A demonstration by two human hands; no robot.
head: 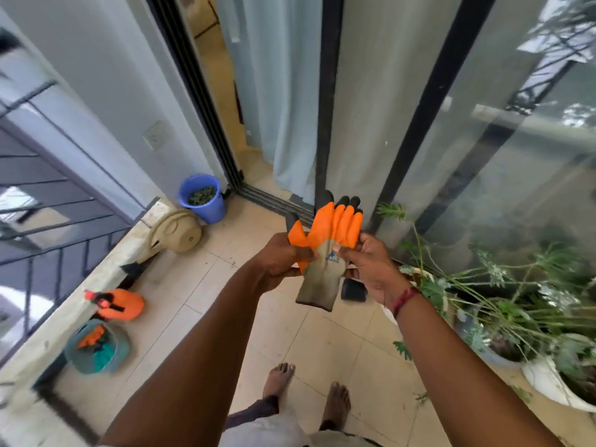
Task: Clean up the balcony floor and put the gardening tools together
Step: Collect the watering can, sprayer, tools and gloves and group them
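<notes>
An orange spray bottle (121,304) lies on the floor (322,350) by the low wall, with a blue bucket (203,201) farther back. In the middle, the left hand (283,259) and right hand (371,266) pinch an orange glove (325,246) with their fingers, held up above the floor. Potted plants (516,317) stand at the right.

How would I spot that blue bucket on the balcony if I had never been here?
Find the sliding glass door and follow its dark track down to the corner where it meets the pale wall. The blue bucket stands on the tiled floor in that corner, with a beige round container right beside it. It is the only blue tub here, open-topped, with dark green clippings inside.
</notes>
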